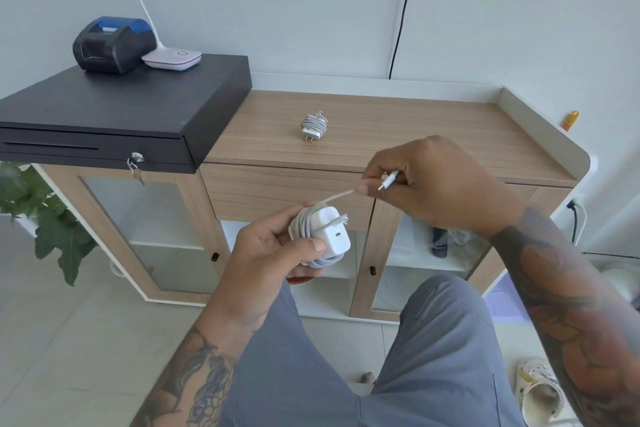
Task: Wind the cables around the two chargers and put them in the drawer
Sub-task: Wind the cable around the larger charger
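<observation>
Left hand (273, 253) grips wound charger (329, 230); drawer (287, 192) seemingly closed, contents hidden.

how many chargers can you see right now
2: one wrapped charger lies on the wooden cabinet top; the other charger is in the left hand. The closed drawer could hide more.

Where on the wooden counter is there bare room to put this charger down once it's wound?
The counter is bare right of the wound charger, out to the raised right edge, and in the strip between that charger and the black cash drawer. The cash drawer's back corner is crowded by the printer and white device.
</observation>
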